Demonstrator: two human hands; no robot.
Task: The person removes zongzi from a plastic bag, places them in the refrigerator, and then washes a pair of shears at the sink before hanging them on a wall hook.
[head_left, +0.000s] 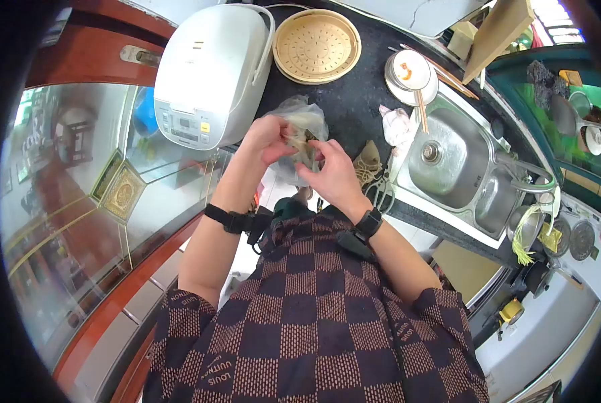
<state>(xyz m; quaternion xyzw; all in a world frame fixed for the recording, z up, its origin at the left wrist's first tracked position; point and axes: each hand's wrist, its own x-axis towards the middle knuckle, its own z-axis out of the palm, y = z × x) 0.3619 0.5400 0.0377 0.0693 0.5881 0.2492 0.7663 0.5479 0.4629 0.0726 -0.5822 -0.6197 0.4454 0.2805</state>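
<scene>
Between my hands is a clear plastic bag (302, 111) with something pale and brownish inside that I cannot make out. My left hand (268, 140) grips the bag's edge from the left, fingers curled. On the other side, my right hand (334, 171) pinches the bag near its opening with thumb and fingers. The bag is over the front edge of the dark counter (354, 111). Just right of my right hand lie a bundle of string-tied, leaf-wrapped food (368, 164) and a pair of scissors (381, 193).
A white rice cooker (209, 74) stands left on the counter, beside a round bamboo steamer (316, 46). Stacked bowls (410, 70) with chopsticks (422, 111) and a crumpled cloth (396, 125) lie near the steel sink (448, 151). A glass-fronted cabinet (65, 221) is at far left.
</scene>
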